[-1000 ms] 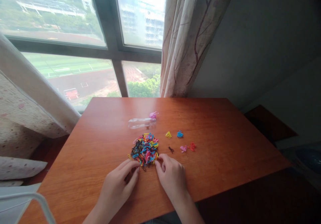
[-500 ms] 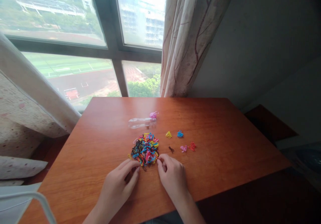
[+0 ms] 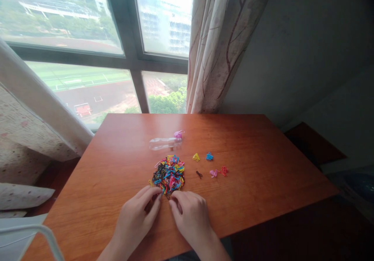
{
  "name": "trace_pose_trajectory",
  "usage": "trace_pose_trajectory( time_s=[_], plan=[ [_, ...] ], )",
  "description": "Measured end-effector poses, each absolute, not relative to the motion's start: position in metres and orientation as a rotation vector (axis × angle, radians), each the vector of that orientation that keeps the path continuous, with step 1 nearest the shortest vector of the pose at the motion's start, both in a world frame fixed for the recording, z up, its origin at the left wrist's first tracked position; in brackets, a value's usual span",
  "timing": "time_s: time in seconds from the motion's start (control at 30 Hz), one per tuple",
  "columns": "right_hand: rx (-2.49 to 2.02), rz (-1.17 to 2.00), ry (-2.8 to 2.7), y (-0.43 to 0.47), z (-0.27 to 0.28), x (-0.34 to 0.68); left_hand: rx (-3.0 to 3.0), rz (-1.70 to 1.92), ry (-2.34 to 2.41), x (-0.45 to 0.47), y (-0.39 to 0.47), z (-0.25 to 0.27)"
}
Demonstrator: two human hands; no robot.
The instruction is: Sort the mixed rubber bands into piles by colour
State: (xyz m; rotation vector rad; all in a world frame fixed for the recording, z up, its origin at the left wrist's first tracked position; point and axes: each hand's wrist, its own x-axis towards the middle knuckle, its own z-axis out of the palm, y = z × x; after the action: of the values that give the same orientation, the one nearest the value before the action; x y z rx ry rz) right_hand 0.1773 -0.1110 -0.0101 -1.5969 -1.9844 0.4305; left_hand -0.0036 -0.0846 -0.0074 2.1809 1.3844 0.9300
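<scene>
Pile of multicoloured elastic bands [image 3: 168, 174] on the wooden surface [image 3: 251, 198]; left hand [image 3: 137, 210] and right hand [image 3: 191, 215] at the pile's near edge, fingers narrowly spaced; whether either grips anything cannot be told.

The worktop [image 3: 271, 144] is reddish-brown, wood-grained. Nearer its far edge are a pink piece [image 3: 178, 134] and a colourless bottle [image 3: 162, 143]. The pile of bands [image 3: 168, 174] mixes black, blue, yellow, red and pink. From it toward the right edge: a yellow cluster [image 3: 196, 157], a blue cluster [image 3: 209, 156], a pink cluster [image 3: 213, 173], a red cluster [image 3: 224, 170], a blackish band [image 3: 199, 173].
</scene>
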Motion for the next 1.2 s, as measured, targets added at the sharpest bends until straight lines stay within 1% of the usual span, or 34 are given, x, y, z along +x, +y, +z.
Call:
trace_pose_trajectory(
  time_s=[0.3, 0.6, 0.67, 0.83, 1.03, 1.2],
  plan=[
    [-1.564, 0.396, -2.020, -0.109, -0.012, 0.173, 2.175, 0.916, 1.367, -0.003, -0.084, -0.007],
    [-1.465, 0.599, -1.825, -0.116, -0.007, 0.197, 2.146, 0.904, 1.365, -0.004, -0.085, -0.009],
    [-1.520, 0.559, -1.760, -0.112, -0.010, 0.208, 2.153, 0.890, 1.367, -0.005, -0.085, -0.009],
    [-1.704, 0.311, -1.696, -0.100, -0.017, 0.234, 2.173, 0.916, 1.367, -0.005, -0.084, -0.009],
    [-1.814, 0.090, -1.689, -0.093, -0.020, 0.239, 2.181, 0.925, 1.367, -0.004, -0.084, -0.007],
    [-1.852, 0.031, -1.691, -0.090, -0.023, 0.234, 2.180, 0.922, 1.364, -0.004, -0.084, -0.006]
  ],
)
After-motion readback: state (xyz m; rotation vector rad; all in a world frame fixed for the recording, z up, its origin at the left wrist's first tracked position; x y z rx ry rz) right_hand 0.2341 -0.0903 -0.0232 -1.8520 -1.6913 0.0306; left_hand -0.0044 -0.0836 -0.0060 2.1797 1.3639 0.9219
